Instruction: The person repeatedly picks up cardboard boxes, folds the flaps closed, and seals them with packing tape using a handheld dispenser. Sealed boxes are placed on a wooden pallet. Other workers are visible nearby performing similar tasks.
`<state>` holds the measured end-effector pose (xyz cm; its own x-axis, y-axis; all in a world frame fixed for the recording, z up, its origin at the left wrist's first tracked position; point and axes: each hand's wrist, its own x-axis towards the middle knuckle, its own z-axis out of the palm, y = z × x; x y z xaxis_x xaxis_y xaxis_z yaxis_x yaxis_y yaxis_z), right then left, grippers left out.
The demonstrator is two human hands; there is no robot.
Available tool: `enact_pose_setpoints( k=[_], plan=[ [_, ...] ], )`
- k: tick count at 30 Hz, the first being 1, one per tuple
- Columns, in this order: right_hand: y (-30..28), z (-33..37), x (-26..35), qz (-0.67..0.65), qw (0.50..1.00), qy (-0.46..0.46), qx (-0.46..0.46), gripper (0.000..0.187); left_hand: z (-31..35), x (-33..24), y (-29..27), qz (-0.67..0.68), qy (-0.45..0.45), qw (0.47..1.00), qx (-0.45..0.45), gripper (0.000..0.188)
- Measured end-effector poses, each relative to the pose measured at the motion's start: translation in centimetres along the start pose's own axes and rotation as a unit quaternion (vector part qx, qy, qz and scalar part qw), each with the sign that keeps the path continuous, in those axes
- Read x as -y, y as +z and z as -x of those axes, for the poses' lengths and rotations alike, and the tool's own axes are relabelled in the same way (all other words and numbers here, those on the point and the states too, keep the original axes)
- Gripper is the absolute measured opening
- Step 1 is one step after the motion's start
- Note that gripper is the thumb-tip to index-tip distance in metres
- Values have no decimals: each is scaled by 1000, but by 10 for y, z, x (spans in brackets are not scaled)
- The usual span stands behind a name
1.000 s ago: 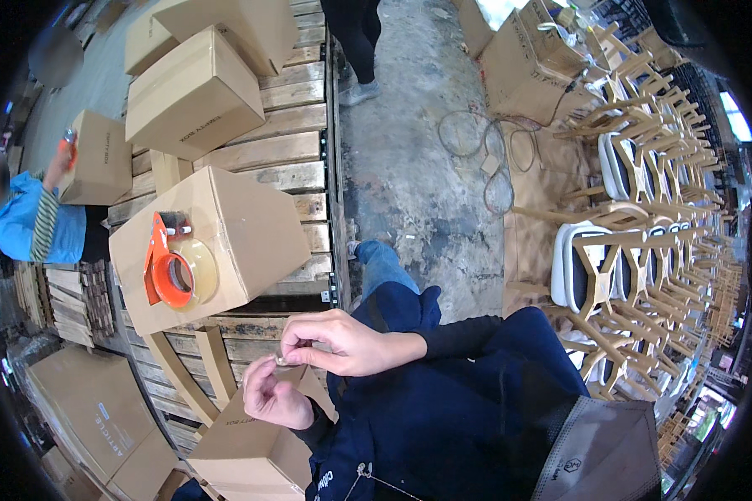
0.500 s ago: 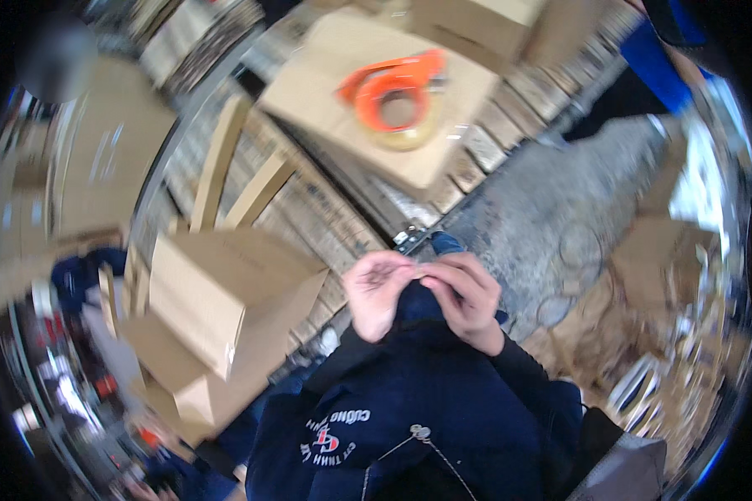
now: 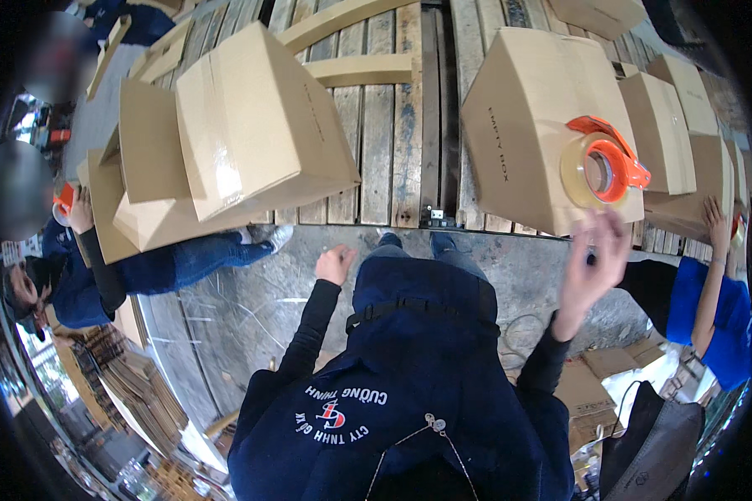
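My right hand [image 3: 594, 265] reaches up just below an orange tape dispenser [image 3: 620, 167], its fingers apart and a little blurred. A roll of clear tape [image 3: 573, 173] sits in the dispenser, which lies on a closed cardboard box [image 3: 518, 134] at the table's near edge. My left hand [image 3: 335, 265] hangs in front of the table, its fingers loosely bent and apart, with nothing visible in it. Nearest to it is another cardboard box [image 3: 251, 125], on the left part of the table, with clear tape along its seam.
The slatted wooden table [image 3: 378, 125] carries cardboard strips [image 3: 359, 70] and more boxes [image 3: 656, 121] at right. A co-worker [image 3: 184, 263] at left holds an orange tape dispenser [image 3: 63, 200] by an open box [image 3: 113, 209]. Another co-worker [image 3: 714, 284] touches a box at right.
My hands, pinched together before, have parted: the right toward the tape dispenser, the left out to the left. The view has turned, and the boxes now stand squarely ahead.
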<state>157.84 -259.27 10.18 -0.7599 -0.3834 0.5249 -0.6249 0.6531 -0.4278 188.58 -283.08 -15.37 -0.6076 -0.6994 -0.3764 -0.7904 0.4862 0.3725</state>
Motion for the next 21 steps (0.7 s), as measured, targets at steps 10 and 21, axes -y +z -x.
enact_pose_setpoints(
  k=[10, 21],
  plan=[
    [-10, -115, -72, 128, 968, -97, 193, 37, 94, 107, 148, -173, -99, 907, 370, 29],
    [10, -154, -87, 217, 906, -29, 363, 47, 28, 14, -9, 94, -22, 992, -84, 42]
  ],
)
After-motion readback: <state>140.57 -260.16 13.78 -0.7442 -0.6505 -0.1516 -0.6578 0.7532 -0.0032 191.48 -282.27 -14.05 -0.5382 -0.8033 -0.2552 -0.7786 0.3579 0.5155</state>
